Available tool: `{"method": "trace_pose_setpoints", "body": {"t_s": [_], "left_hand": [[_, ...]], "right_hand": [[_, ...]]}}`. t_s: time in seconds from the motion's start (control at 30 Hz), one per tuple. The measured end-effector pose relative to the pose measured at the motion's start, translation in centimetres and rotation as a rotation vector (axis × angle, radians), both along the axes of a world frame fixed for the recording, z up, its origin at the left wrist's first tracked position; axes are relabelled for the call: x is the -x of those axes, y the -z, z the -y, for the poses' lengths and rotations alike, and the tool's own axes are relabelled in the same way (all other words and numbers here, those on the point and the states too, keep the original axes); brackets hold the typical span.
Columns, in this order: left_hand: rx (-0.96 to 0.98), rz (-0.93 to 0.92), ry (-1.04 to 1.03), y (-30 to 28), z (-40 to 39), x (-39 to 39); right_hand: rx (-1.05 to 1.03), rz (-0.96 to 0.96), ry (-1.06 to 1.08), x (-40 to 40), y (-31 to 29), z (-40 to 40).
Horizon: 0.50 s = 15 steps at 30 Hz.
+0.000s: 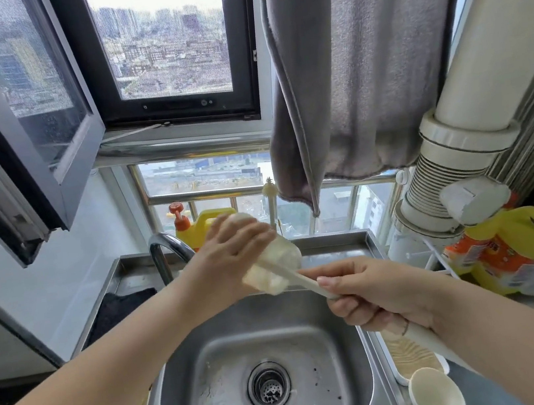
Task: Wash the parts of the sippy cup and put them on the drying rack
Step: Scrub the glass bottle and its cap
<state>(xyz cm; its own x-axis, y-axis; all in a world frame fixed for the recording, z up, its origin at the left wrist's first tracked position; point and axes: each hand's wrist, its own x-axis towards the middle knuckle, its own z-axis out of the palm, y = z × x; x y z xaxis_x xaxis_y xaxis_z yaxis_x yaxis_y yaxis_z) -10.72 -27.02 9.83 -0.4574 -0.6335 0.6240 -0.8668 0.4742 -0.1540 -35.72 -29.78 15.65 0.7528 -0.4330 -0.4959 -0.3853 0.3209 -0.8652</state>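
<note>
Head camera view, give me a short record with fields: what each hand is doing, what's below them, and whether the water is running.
left hand: left hand grips the clear cup, tilted, mouth toward the right hand
right hand: right hand grips the handle of the bottle brush, brush head inside the cup
below: steel sink with drain strainer
faucet: faucet behind the left wrist; no water stream visible
beside sink: small white cup lies at right
stage: cup being scrubbed, not yet on a rack
</note>
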Motion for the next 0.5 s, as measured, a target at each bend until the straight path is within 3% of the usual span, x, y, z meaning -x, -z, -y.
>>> {"method": "trace_pose_setpoints", "body": {"t_s": [0.1,0.3,0.5], "left_hand": [[0.009,0.061,0.036,0.6,-0.1,0.1],[-0.059,-0.066,-0.092,0.4,-0.2,-0.4],[0.004,0.019,-0.038,0.4,-0.4,-0.4]], "right_hand": [[0.013,-0.004,-0.009,0.0,0.0,-0.3],[-0.004,0.004,0.011,0.2,-0.1,-0.1],[-0.036,0.033,0.009,0.2,-0.1,-0.5]]}}
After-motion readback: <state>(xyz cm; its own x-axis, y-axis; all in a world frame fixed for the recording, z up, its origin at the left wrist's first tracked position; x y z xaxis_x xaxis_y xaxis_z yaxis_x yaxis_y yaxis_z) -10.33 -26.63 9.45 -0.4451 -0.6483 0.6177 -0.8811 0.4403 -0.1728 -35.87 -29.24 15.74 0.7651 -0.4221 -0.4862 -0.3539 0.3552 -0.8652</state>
